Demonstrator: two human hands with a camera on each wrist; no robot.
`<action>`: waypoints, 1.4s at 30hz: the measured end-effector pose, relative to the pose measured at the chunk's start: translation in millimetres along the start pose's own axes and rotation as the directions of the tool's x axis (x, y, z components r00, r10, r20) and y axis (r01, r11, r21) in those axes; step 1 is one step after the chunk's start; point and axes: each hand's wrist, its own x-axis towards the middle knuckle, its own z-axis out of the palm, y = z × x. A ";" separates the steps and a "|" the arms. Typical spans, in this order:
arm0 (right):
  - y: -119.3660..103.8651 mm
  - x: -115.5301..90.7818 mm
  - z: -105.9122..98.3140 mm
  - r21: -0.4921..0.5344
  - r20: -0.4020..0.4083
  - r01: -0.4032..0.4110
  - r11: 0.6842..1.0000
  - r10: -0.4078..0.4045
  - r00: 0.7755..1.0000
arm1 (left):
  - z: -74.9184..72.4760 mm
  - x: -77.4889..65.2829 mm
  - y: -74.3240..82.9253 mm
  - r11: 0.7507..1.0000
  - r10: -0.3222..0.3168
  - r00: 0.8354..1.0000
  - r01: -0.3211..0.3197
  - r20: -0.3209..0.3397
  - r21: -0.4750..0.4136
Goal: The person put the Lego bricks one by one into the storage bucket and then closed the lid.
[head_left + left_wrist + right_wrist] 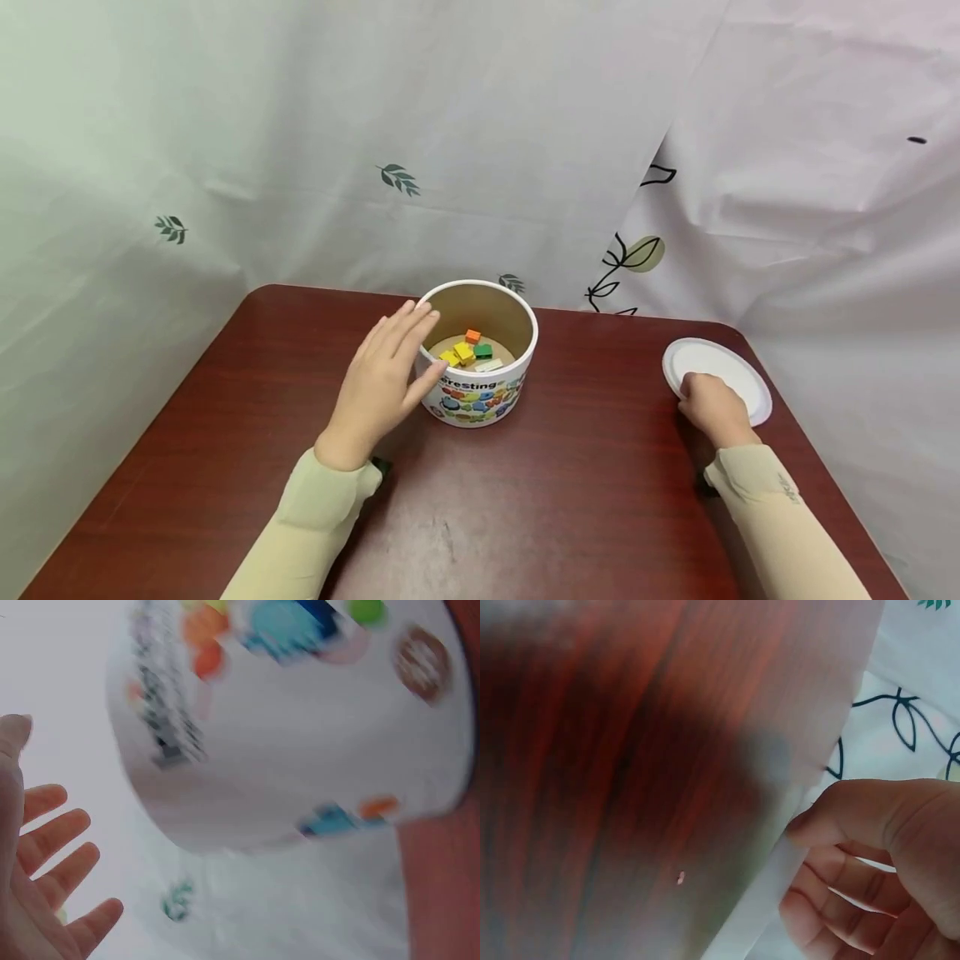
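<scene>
A white round bucket point(480, 408) with colourful printed pictures stands on the table toward the back. Inside lie toy building blocks: yellow point(464, 354), orange point(472, 336), green point(483, 352) and white. My left hand point(377, 379) is raised at the bucket's left side, fingers extended and thumb spread; in the left wrist view its fingers point(67, 832) appear apart from the bucket wall point(300, 750). On the right, my right hand point(716, 408) pinches the near left edge of a white round lid point(723, 364). The right wrist view shows thumb and fingers on that edge point(754, 904).
The dark red wooden table point(570, 492) has a rounded back edge. White cloth point(480, 150) with leaf prints hangs behind it and along both sides, close to the bucket's back and the lid's right. A tiny pinkish speck point(680, 878) shows in the right wrist view.
</scene>
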 end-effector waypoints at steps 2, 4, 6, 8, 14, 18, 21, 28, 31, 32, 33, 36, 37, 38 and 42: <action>-3.0 -2.8 -0.7 -0.011 -0.027 0.032 0.999 -0.032 0.999 | -1.3 4.4 11.4 0.997 0.070 0.996 -0.071 -0.051 -0.025; -7.7 -5.9 -1.8 -0.021 -0.052 0.069 0.997 -0.070 0.996 | -1.2 7.2 23.1 0.989 0.135 0.987 -0.139 -0.089 -0.048; -13.5 -9.0 -2.7 -0.027 -0.074 0.108 0.994 -0.110 0.991 | 1.7 7.8 35.4 0.976 0.194 0.974 -0.203 -0.117 -0.075; -20.0 -12.1 -3.3 -0.035 -0.088 0.146 0.989 -0.148 0.985 | 7.7 6.7 49.0 0.957 0.257 0.959 -0.270 -0.123 -0.108; -40.7 -22.3 -6.8 -0.066 -0.125 0.240 0.969 -0.246 0.961 | 42.8 -4.6 88.4 0.903 0.298 0.953 -0.263 0.054 -0.341; -55.1 -29.2 -9.8 -0.075 -0.177 0.306 0.949 -0.314 0.933 | 68.4 -10.9 102.1 0.880 0.165 0.943 -0.007 0.291 -0.475; -64.3 -34.3 -10.0 -0.089 -0.213 0.348 0.933 -0.360 0.908 | 85.4 -10.4 107.6 0.846 0.082 0.899 0.165 0.429 -0.506; -80.1 -46.9 -10.4 -0.103 -0.253 0.427 0.898 -0.439 0.862 | 126.0 0.9 118.2 0.415 -0.154 0.704 0.682 0.693 -0.601; -87.3 -51.0 -11.6 -0.105 -0.254 0.455 0.884 -0.466 0.847 | 142.9 7.0 122.2 0.119 -0.215 0.601 0.799 0.770 -0.590; -90.0 -52.3 -11.9 -0.109 -0.255 0.464 0.879 -0.476 0.842 | 148.0 8.8 123.0 0.024 -0.226 0.572 0.813 0.789 -0.582; -92.8 -53.5 -12.0 -0.114 -0.257 0.471 0.875 -0.484 0.836 | 152.6 10.6 123.4 -0.060 -0.236 0.546 0.817 0.804 -0.573; -101.1 -57.4 -11.3 -0.141 -0.256 0.491 0.860 -0.511 0.821 | 163.7 15.1 122.6 -0.240 -0.250 0.494 0.802 0.833 -0.547; -103.8 -58.7 -10.5 -0.153 -0.260 0.500 0.853 -0.523 0.812 | 166.8 16.4 122.3 -0.285 -0.250 0.483 0.792 0.840 -0.540; -106.4 -60.0 -9.7 -0.162 -0.262 0.509 0.845 -0.534 0.804 | 169.1 17.6 122.0 -0.320 -0.247 0.476 0.782 0.844 -0.535; -116.8 -64.7 -5.4 -0.174 -0.255 0.540 0.823 -0.568 0.783 | 174.6 20.8 122.0 -0.398 -0.251 0.471 0.746 0.846 -0.533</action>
